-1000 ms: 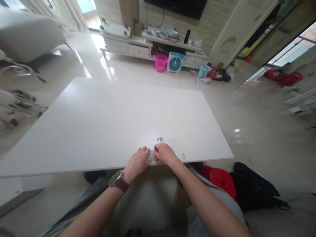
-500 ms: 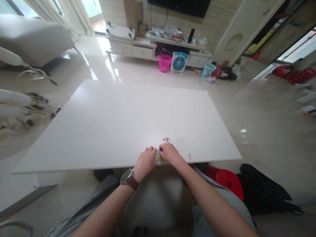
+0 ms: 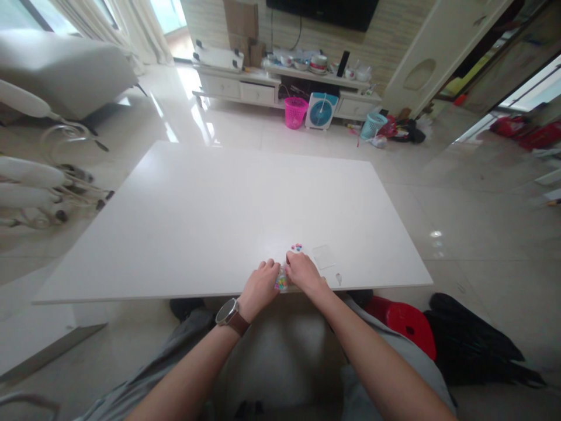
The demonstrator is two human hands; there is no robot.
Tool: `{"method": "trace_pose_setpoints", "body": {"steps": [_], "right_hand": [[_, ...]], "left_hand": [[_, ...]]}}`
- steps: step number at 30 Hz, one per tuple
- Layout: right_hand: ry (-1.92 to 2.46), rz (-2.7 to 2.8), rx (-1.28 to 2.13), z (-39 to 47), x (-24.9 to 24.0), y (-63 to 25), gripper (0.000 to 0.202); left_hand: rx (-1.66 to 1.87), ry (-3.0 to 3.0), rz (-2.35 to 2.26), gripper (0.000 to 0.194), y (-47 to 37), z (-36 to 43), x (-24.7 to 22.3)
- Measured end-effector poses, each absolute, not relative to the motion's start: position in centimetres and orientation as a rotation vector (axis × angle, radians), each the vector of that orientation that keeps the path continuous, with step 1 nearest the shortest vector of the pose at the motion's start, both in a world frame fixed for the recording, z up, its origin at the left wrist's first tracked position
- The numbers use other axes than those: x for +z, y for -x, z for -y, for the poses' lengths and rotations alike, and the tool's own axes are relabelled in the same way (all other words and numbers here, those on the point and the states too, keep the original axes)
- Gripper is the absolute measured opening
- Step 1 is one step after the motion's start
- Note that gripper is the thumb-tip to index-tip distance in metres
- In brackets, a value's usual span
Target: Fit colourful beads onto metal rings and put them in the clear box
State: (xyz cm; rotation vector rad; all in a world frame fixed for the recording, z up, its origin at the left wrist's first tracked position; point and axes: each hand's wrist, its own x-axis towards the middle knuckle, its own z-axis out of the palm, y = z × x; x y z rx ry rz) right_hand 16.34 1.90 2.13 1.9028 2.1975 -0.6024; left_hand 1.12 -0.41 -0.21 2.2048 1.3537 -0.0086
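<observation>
At the table's near edge sits a small clear box [image 3: 281, 284] with bright multicoloured bead-like pieces inside. My left hand [image 3: 262, 283], with a watch on its wrist, is closed against the box's left side. My right hand [image 3: 302, 272] is over the box's right part with its fingers curled in a pinch; what lies between the fingertips is hidden. Just beyond it, several pink and blue bead-like pieces [image 3: 297, 247] lie loose on the white table [image 3: 219, 222]. To the right lie a flat clear square lid [image 3: 324, 257] and a small clear, teardrop-shaped item [image 3: 339, 278].
A red stool [image 3: 409, 328] and a black bag [image 3: 473, 345] are at the right, below the table's edge. Across the floor stand a pink basket [image 3: 295, 112], a blue fan [image 3: 321, 111] and a low white cabinet [image 3: 258, 93]. White chairs [image 3: 30, 175] are on the left.
The view has shifted slightly, moving the scene a little to the right. Both hands stay at the box, with the right fingers still curled.
</observation>
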Motion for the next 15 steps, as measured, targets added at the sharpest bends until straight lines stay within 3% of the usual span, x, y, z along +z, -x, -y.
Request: {"method": "trace_pose_setpoints", "body": {"steps": [15], "right_hand": [[-2.055, -2.317, -0.576, -4.3, 0.9, -21.2, 0.027]], "left_hand": [[-0.006, -2.201, -1.359, 0.031, -1.2, 0.3, -0.2]]}}
